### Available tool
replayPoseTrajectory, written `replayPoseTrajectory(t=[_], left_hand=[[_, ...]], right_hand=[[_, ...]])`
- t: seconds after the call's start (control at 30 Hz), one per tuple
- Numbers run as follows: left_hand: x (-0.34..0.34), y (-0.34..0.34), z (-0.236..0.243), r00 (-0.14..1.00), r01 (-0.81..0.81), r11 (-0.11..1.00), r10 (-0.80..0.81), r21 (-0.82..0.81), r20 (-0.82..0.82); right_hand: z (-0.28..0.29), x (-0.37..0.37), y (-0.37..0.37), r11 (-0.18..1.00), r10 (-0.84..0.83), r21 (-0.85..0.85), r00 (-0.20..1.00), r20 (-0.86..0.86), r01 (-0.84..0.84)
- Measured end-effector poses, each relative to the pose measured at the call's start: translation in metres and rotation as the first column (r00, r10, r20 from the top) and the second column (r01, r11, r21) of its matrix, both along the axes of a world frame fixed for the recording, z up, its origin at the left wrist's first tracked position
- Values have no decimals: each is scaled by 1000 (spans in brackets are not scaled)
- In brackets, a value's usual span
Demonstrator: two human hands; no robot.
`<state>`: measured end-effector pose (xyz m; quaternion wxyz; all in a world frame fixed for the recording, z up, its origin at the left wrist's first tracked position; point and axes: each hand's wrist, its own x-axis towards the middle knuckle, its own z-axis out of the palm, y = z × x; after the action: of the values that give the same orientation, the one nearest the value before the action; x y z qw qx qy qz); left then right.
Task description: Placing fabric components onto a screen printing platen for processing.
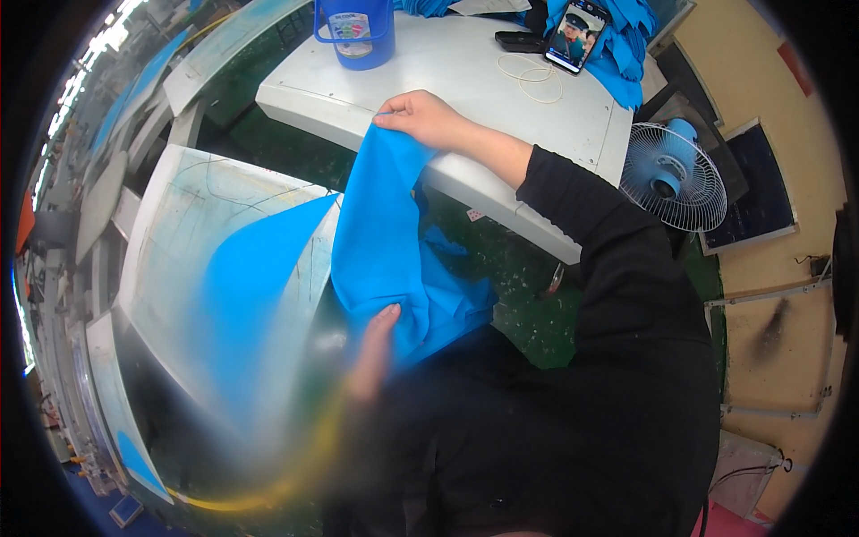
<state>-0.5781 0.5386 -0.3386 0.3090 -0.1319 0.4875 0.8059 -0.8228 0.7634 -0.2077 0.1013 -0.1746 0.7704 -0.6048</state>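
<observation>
A bright blue piece of cloth (371, 237) hangs in front of me, its upper end over the edge of the white table. My right hand (422, 119) pinches its top corner between thumb and fingers above the tabletop. Lower down, my left hand (374, 351) has its thumb pressed on the cloth; its other fingers are hidden or blurred. Below, the fabric gathers in loose folds near my lap. To the left, another flat blue cloth piece (255, 277) lies on a pale slanted board (170, 206), its lower part blurred.
On the white table (438, 76) are a blue bucket (362, 45), a lit phone (575, 38), a dark case (521, 41), a pale cord (537, 85) and piled blue cloth (622, 54). A fan (673, 179) stands right. More boards line the left; a blurred yellow curve crosses the lower left.
</observation>
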Motion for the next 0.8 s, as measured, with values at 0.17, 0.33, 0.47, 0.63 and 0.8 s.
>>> replayPoseTrajectory(t=[0.17, 0.33, 0.47, 0.63, 0.8], left_hand=[[1, 0, 1, 1000, 10, 1000, -10, -23, -10], [3, 0, 0, 1000, -7, 1000, 7, -25, -12], [3, 0, -1, 1000, -20, 1000, 20, -22, -12], [1, 1, 3, 1000, -6, 1000, 6, -26, -11], [1, 1, 2, 1000, -26, 999, 25, -25, -19]], right_hand=[[-1, 0, 1, 1000, 14, 11, 1000, -4, -14], [3, 6, 0, 999, 4, 35, 1000, 8, -4], [-4, 2, 0, 1000, -5, -25, 1000, -17, 5], [-4, 0, 1, 1000, -10, -14, 1000, -5, 10], [0, 1, 0, 1000, -3, 18, 1000, -12, 4]])
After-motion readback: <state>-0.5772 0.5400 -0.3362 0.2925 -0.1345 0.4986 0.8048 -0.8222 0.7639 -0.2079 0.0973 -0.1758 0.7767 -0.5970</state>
